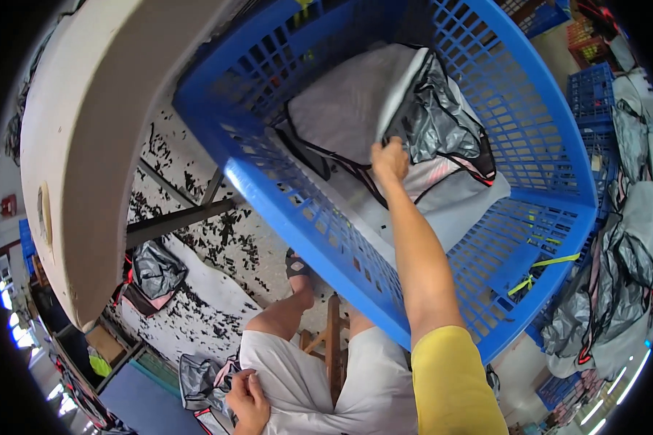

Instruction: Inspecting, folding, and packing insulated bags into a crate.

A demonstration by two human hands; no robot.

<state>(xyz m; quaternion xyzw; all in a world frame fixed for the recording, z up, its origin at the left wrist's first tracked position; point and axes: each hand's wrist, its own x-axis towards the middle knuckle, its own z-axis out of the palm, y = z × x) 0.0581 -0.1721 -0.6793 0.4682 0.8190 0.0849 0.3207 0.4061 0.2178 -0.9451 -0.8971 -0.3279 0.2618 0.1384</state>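
Observation:
My right hand reaches into a large blue plastic basket and pinches the edge of a grey fabric piece with black edging. That piece looks blurred by motion. Beside it in the basket lies crumpled silver lining material with black trim, and a pale, pinkish panel is partly under my hand. Low in the view, my left hand is by my lap with its fingers curled. It is right next to a silver fabric piece with black and red trim; what its fingers hold is hidden.
A big cream-coloured machine body rises at the left. Black scraps litter the floor, where another silver piece lies. More fabric pieces and blue baskets stand at the right. Yellow-green ties hang on the basket.

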